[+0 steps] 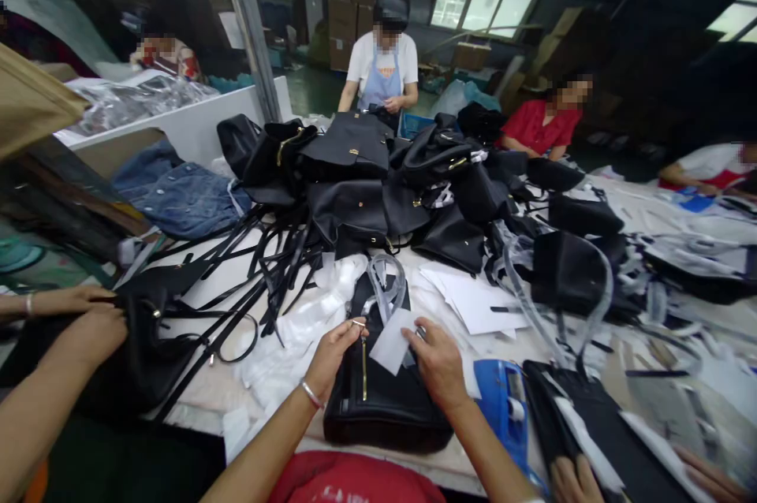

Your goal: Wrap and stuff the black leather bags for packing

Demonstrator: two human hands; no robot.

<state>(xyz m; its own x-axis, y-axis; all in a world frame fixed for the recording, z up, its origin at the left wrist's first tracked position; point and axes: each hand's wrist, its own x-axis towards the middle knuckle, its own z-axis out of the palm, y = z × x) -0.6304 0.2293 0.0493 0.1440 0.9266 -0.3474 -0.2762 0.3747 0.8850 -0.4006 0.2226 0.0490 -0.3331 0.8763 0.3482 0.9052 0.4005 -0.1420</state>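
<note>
A black leather bag (pixel 384 416) lies on the table right in front of me, with a gold zipper (pixel 364 373) running along its face. My left hand (pixel 332 357) is closed over the bag's left side, its fingertips pinching a small shiny metal piece (pixel 358 323) near the zipper's upper end. On the other side, my right hand (pixel 438 361) is closed by a small white sheet (pixel 393 344), which sits between its fingers. Something dark and metallic also shows at those fingertips, too small to name. Plastic-wrapped handles (pixel 387 286) rise from the bag's far end.
Black bags (pixel 348 207) are heaped across the table, with loose straps (pixel 266 274) to the left. A blue case (pixel 500 408) stands to my right, near white papers (pixel 473 298). Co-workers' hands (pixel 88 329) work on bags at both sides. A person (pixel 384 69) stands opposite.
</note>
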